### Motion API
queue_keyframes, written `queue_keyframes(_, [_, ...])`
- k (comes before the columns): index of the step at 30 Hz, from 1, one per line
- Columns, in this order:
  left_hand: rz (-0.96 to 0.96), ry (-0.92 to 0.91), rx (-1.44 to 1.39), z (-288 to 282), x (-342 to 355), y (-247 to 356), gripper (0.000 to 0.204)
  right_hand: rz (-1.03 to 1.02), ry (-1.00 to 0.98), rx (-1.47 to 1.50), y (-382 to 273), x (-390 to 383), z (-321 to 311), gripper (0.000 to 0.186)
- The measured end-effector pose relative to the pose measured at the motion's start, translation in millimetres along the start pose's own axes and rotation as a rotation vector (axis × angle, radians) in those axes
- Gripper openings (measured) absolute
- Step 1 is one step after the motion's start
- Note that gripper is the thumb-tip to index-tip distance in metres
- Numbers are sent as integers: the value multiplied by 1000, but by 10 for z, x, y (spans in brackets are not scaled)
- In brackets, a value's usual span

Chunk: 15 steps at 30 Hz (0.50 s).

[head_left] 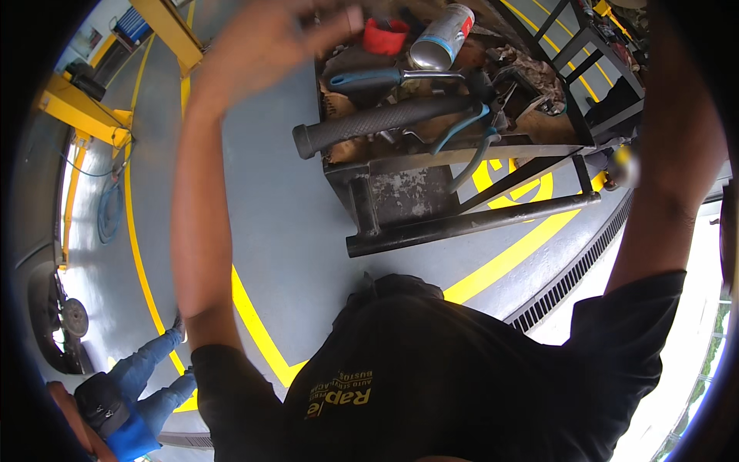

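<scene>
My left hand is raised at the top, slightly blurred, fingers apart, beside a dark metal tool cart. On the cart lie a red ring-shaped item, a silver spray can on its side, a blue-handled metal tool, a long black knurled handle and blue-handled pliers, among other tools and crumpled brown material. My right forearm reaches up along the right edge; my right hand is out of view in the dark rim.
Yellow lift posts stand at the left near a dark car and a coiled blue hose. A person in jeans is at the lower left. A black metal frame is at the upper right, a floor grate below.
</scene>
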State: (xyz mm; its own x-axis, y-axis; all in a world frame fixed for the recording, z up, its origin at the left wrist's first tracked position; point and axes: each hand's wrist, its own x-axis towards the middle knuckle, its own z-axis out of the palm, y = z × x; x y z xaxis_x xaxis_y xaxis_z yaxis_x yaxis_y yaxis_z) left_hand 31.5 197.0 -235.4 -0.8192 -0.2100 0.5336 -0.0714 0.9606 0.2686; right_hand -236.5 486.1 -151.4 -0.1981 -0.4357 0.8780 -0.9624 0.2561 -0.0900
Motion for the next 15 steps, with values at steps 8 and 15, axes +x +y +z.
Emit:
queue_keyframes(8, [201,-521,26,802,84,-139,40,107,-9,-28,288,-403,-138,29])
queue_keyframes(15, [142,-475,-113,565,236,-147,20,109,-3,6,192,-431,-70,29])
